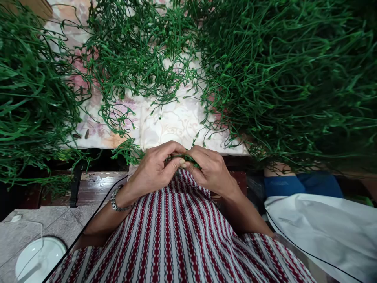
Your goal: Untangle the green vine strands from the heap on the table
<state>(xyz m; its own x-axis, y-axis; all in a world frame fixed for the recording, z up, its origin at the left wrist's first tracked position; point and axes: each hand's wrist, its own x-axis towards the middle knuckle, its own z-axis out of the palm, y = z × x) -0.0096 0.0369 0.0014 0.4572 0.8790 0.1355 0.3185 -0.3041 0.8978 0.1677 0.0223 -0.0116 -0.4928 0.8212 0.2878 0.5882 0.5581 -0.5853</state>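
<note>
My left hand (pixel 160 167) and my right hand (pixel 207 167) meet at the near edge of the table, thumbs and fingertips pinched together. Between them is a small green plant piece (pixel 188 158), mostly covered by the fingers; both hands grip it. Just beyond, a loose heap of thin green stems (pixel 147 51) lies on the floral tablecloth (pixel 171 122). A few stems hang over the edge beside my left hand.
Large green piles rise at the left (pixel 29 98) and right (pixel 288 78). A white round base (pixel 40 259) stands on the floor at lower left. White sheeting (pixel 326 228) and blue items (pixel 303 184) are at lower right. A black cable passes near my left forearm.
</note>
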